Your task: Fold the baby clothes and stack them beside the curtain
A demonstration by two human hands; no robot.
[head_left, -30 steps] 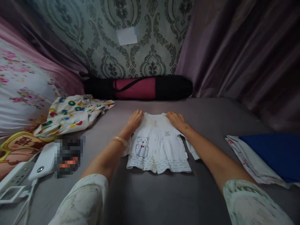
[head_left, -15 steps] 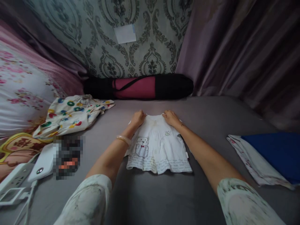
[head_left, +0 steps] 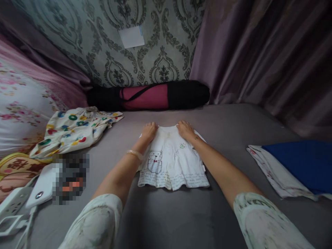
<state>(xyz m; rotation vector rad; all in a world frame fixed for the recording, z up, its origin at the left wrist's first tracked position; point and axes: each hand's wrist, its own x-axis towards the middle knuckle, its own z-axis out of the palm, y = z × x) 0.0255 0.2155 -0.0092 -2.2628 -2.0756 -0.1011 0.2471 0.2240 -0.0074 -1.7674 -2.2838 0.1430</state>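
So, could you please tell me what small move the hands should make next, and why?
Perhaps smooth the white top downward: the left hand and right hand are at its shoulders, and its front looks creased above a wavy hem.

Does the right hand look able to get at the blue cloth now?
Likely yes: nothing visible blocks the way over the sheet to the blue cloth, but the right hand, on the shirt by its neckline, must first leave it.

White bear-print shirt (head_left: pixel 173 160) lies spread on gray sheet (head_left: pixel 225 124); hem wavy.
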